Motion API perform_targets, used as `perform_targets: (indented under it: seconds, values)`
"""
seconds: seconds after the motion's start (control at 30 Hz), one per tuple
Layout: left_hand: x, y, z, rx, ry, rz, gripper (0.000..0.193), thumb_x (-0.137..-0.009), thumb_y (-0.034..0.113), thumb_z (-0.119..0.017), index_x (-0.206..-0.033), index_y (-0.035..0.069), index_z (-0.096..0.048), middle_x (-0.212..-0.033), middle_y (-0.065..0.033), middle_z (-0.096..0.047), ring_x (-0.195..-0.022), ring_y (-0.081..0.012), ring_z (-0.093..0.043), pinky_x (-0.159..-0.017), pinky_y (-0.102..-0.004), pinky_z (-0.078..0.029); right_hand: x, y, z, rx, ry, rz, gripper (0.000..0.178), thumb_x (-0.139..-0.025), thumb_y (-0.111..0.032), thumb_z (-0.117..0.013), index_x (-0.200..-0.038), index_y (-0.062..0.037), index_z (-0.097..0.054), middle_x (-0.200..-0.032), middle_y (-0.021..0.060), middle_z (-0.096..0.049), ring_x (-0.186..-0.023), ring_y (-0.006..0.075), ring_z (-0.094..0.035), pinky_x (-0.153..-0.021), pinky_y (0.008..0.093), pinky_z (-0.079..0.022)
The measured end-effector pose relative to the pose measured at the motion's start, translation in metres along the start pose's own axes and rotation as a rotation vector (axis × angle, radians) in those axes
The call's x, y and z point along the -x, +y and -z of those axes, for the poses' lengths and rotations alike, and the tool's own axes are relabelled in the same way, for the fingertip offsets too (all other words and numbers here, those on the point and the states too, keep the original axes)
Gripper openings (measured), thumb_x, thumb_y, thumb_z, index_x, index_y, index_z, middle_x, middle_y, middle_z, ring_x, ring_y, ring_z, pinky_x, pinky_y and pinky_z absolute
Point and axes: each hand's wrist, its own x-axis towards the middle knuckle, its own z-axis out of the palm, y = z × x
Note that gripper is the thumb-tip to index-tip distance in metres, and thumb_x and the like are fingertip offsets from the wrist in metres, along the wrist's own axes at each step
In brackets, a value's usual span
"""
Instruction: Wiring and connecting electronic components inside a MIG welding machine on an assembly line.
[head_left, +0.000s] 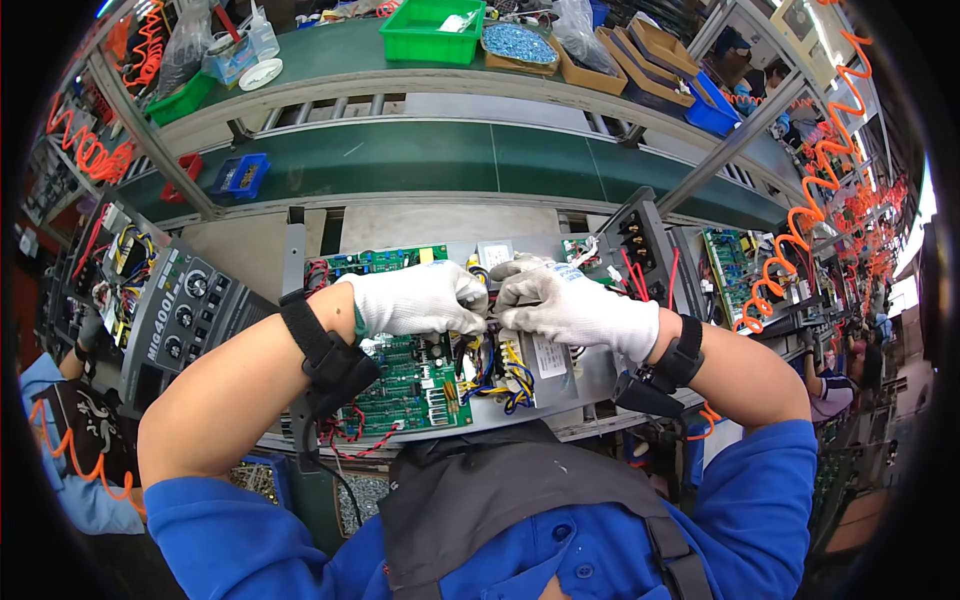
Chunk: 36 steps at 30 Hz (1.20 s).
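Both my hands wear white knit gloves and meet over the middle of an opened electrical unit. The fingers of my left hand (425, 298) are closed in a pinch, close to the fingertips of my right hand (575, 308), also closed. Whatever lies between the fingers is hidden by the gloves. Below them runs a bundle of blue, yellow and black wires (515, 385). A large green circuit board (395, 390) lies left of the bundle, and a silver metal box (550, 357) with a label sits to its right. A dark end panel (640, 240) stands at the unit's right.
Another unit with a knobbed front panel (180, 315) stands at left, and one with a green board (735, 265) at right. Beyond is a green conveyor (420, 160) with a blue bin (241, 176). An orange coiled hose (800, 215) hangs at right. Other people work at both sides.
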Motion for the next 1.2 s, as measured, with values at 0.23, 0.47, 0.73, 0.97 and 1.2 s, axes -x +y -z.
perform_targets:
  seconds: [0.23,0.47,0.73,0.97,1.2]
  values:
    - [0.003,0.004,-0.001,0.085,-0.002,0.056,0.022,-0.09,0.023,-0.065,-0.083,0.002,-0.06,-0.068,-0.0001,-0.056,-0.061,-0.0077,-0.049,-0.055,-0.0258,-0.043,0.0,-0.001,0.001,0.052,-0.025,0.006,0.023,-0.086,-0.023,-0.063,-0.094,-0.002,-0.068,-0.135,0.0192,-0.046,-0.124,0.0286,-0.045,-0.101,0.0368,-0.038]
    - [0.001,0.003,-0.003,0.064,0.023,0.051,0.024,-0.09,0.023,-0.065,-0.081,0.002,-0.06,-0.066,0.0008,-0.052,-0.06,-0.0074,-0.043,-0.053,-0.0264,-0.04,0.0,0.004,0.0,0.018,0.0,0.004,0.022,-0.082,-0.023,-0.066,-0.092,-0.0028,-0.069,-0.135,0.0198,-0.049,-0.124,0.0333,-0.044,-0.103,0.039,-0.036]
    - [0.0,-0.001,-0.002,0.027,0.014,0.13,0.022,-0.088,0.026,-0.067,-0.087,0.004,-0.066,-0.063,0.0045,-0.052,-0.055,-0.005,-0.043,-0.049,-0.0245,-0.036,-0.006,-0.002,-0.011,0.363,0.295,0.303,0.017,-0.078,-0.021,-0.068,-0.085,-0.0068,-0.072,-0.12,0.0158,-0.06,-0.115,0.0321,-0.052,-0.095,0.0392,-0.043]
    - [-0.014,-0.007,-0.003,-0.038,0.075,0.174,0.027,-0.082,0.026,-0.072,-0.089,0.0,-0.066,-0.067,-0.007,-0.063,-0.057,-0.018,-0.055,-0.057,-0.0316,-0.046,0.002,-0.019,0.0,0.083,0.215,0.472,0.009,-0.078,-0.006,-0.061,-0.082,-0.0006,-0.067,-0.079,0.0056,-0.062,-0.081,0.0162,-0.058,-0.077,0.0305,-0.046]
    - [-0.018,0.018,-0.016,-0.473,-0.017,0.447,0.047,-0.09,0.046,-0.052,-0.086,0.002,-0.069,-0.081,-0.0205,-0.067,-0.079,-0.035,-0.066,-0.076,-0.0421,-0.051,-0.016,0.0,0.015,-0.816,-0.044,-0.031,0.021,-0.093,-0.018,-0.053,-0.101,-0.0003,-0.061,-0.089,0.0058,-0.067,-0.07,0.0071,-0.057,-0.067,0.0212,-0.047]
